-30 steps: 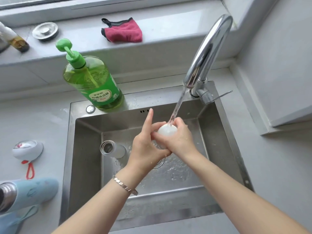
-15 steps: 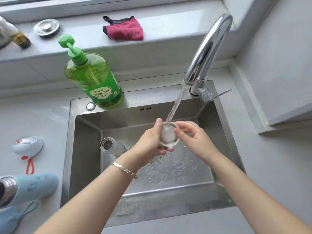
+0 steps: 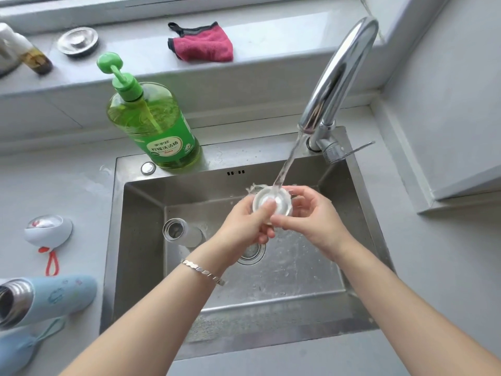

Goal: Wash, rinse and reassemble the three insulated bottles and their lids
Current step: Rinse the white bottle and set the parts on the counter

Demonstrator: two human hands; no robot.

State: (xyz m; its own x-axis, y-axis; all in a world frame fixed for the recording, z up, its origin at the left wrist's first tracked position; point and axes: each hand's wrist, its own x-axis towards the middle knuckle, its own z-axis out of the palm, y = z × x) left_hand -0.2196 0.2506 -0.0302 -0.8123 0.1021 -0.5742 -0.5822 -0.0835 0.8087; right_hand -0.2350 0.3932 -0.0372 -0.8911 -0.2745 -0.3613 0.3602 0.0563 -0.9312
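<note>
Lid (image 3: 272, 204): white, under the faucet (image 3: 339, 77) stream above the sink (image 3: 143, 253).
Hands: left hand (image 3: 244, 229) and right hand (image 3: 311, 218) both grip its rim.
Bottle (image 3: 184, 232): lying open in sink's back-left corner.

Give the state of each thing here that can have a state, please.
white lid, held under the stream, inside facing up
tap, running
left hand, grips the white lid
right hand, grips the white lid
white bottle, uncapped, lying in the sink
blue bottle, uncapped, lying on the counter
soap bottle, upright, mostly full
</note>
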